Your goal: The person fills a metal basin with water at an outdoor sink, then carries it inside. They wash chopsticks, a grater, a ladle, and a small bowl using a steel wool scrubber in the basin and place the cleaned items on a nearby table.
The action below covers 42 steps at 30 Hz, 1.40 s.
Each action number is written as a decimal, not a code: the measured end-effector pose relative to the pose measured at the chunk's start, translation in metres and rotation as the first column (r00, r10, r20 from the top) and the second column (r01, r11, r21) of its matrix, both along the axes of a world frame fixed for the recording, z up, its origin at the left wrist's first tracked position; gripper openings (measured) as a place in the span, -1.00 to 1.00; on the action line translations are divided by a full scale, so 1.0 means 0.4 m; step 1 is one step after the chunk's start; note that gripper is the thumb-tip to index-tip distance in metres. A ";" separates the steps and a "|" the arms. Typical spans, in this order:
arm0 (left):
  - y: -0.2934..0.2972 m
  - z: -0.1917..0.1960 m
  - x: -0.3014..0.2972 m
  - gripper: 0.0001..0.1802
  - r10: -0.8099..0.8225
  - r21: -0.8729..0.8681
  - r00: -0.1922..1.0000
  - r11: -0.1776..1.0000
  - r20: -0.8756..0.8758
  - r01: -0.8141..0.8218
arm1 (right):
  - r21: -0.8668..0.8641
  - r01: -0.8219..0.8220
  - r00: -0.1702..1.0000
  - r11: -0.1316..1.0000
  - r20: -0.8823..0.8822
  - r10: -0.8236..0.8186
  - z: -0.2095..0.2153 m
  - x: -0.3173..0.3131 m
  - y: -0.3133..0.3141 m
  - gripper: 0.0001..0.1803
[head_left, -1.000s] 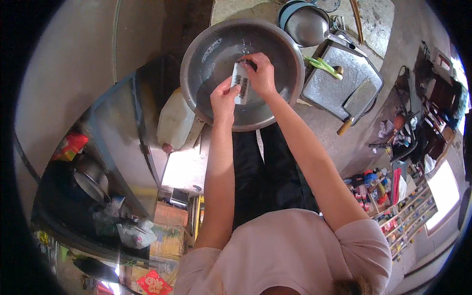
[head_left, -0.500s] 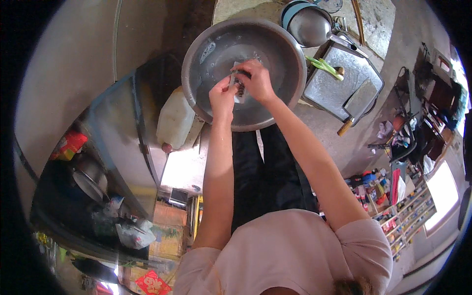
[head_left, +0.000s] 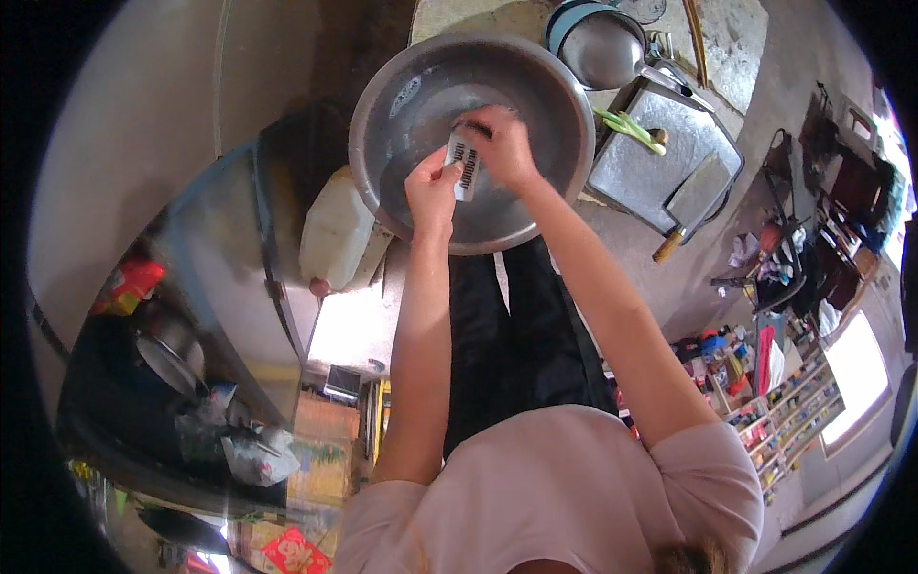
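Note:
A large round grey basin [head_left: 378,182] stands in front of me, with a little foam on its inner wall. Over it my left hand [head_left: 430,196] pinches a narrow, flat white piece with rows of dark marks [head_left: 463,172] by its left edge. I cannot tell what kind of piece it is. My right hand [head_left: 504,148], slightly blurred, is curled at the far end of that piece. Something dark [head_left: 473,128] shows at its fingers, too unclear to name.
Right of the basin are a board [head_left: 631,177] with green onion [head_left: 631,131] and a cleaver [head_left: 696,199] on it. A metal pan [head_left: 602,53] sits beyond it. At left stand a whitish plastic jug [head_left: 335,234] and a dark counter with a pot [head_left: 170,349].
The white piece is turned so that more of its marked face shows. My right hand has shifted slightly up along it; my left hand keeps its hold.

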<state>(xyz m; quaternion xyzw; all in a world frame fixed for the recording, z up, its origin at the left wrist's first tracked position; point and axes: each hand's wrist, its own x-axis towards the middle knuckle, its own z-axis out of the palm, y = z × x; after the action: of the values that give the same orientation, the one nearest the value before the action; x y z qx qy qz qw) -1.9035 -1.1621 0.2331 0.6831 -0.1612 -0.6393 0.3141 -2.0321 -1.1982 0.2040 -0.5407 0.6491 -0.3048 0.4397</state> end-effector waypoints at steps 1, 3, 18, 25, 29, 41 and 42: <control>0.011 0.001 -0.002 -0.63 0.028 0.010 1.000 1.000 -0.003 -0.028 | 0.068 0.107 0.994 0.992 0.029 -0.109 -0.018 -0.018 -0.003 -0.77; 0.007 0.021 -0.007 -0.63 0.085 0.018 0.996 0.996 -0.005 -0.085 | 0.108 0.200 0.979 0.974 0.024 -0.204 -0.017 -0.042 -0.014 -0.78; -0.020 0.055 -0.025 -0.61 0.073 -0.074 0.994 0.995 0.083 -0.067 | -0.018 0.178 0.983 0.984 0.048 -0.177 0.018 0.012 0.000 -0.77; -0.017 0.048 -0.011 -0.61 0.074 -0.046 0.997 0.996 -0.015 -0.075 | 0.023 0.161 0.987 0.987 0.007 -0.161 0.044 -0.011 0.002 -0.81; 0.009 0.005 0.005 -0.69 0.272 0.109 0.931 0.961 -0.241 -0.253 | 0.079 0.282 0.959 0.956 -0.042 -0.279 0.046 -0.028 0.024 -0.76; -0.009 -0.022 -0.042 -0.81 0.449 0.081 0.838 0.891 -0.309 -0.447 | 0.310 0.399 0.873 0.863 0.160 -0.461 0.071 0.041 0.124 -0.79; -0.007 -0.022 -0.046 -0.81 0.441 0.057 0.848 0.894 -0.294 -0.445 | 0.278 0.407 0.884 0.870 0.118 -0.452 0.077 0.049 0.136 -0.80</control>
<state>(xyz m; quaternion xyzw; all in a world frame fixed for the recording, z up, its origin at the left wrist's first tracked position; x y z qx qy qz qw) -1.9219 -1.1649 0.2245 0.5950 0.0457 -0.6443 0.4782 -2.0123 -1.1438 0.2347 -0.2942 0.7438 -0.3599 0.4803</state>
